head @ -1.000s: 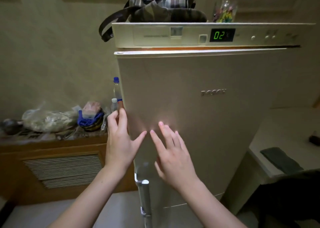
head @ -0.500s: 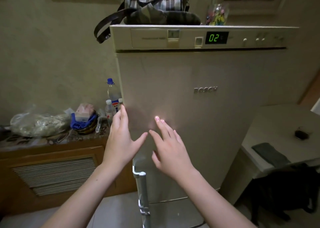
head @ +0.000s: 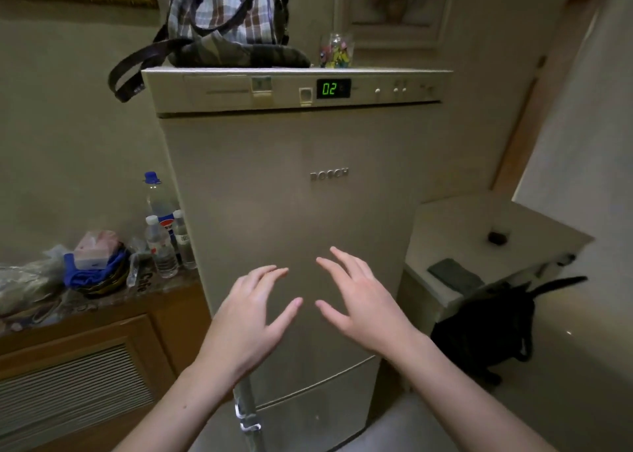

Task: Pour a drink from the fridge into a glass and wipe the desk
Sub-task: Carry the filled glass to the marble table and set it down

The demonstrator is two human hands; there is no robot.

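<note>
A tall cream fridge [head: 291, 194] stands in front of me with its door closed and a green "02" on its top panel. My left hand [head: 246, 311] and my right hand [head: 363, 300] hover side by side before the lower part of the door, fingers spread, holding nothing. Whether they touch the door I cannot tell. A silver door handle [head: 248, 414] shows below my left wrist. To the right stands a white desk [head: 455, 225] with a dark folded cloth [head: 455, 275] near its front edge.
Left of the fridge a wooden cabinet [head: 85, 355] carries plastic bottles [head: 161, 225], bags and a blue cloth bundle [head: 92, 270]. A plaid bag [head: 226, 16] and a jar lie on the fridge top. A black bag [head: 493, 328] sits under the desk; a small dark object [head: 498, 237] lies on it.
The fridge door has swung fully closed. Both hands have dropped lower on the door and the left one has left its edge. The view has pulled back.
</note>
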